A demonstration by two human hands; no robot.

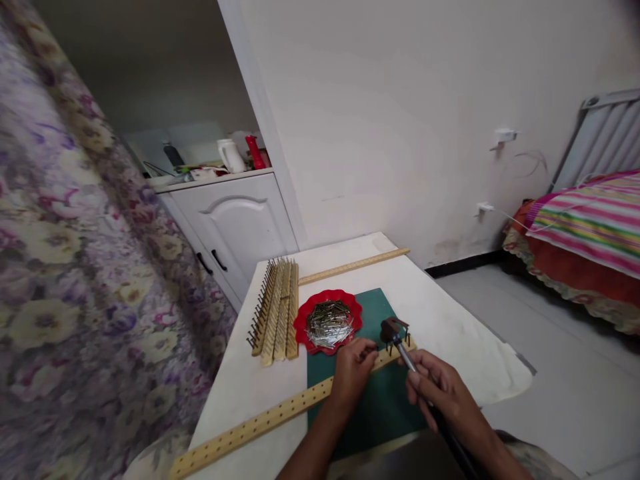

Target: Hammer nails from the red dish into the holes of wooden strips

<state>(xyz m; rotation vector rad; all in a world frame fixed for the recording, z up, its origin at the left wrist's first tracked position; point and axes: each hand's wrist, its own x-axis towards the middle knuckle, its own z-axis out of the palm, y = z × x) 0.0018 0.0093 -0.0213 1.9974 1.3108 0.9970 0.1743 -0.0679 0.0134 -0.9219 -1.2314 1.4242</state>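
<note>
Right hand [443, 390]: fingers wrapped around the handle of a claw hammer [403, 352], its head up beside dark nails [407, 335] standing in a strip; the grip presumably serves control over reach. Contact between head and nails cannot be told.

Left hand [353, 367]: fingers curled in, thumb near fingertips, over the strip; whether a nail is pinched there cannot be told. Wrist crosses the wood, perhaps steadying it.

Drilled wooden strip [280, 415]: slanting across a green mat [380, 423], its long left part on the white tabletop [240, 407]; the mat probably shields the surface.

Red scalloped dish [301, 327]: full of loose nails [330, 325], just beyond the left hand, apparently for easy reach.

Nail-studded strips [275, 313]: side by side left of the dish, seemingly kept apart from the working spot.

Separate strip [355, 265]: along the far edge, out of the way.
</note>
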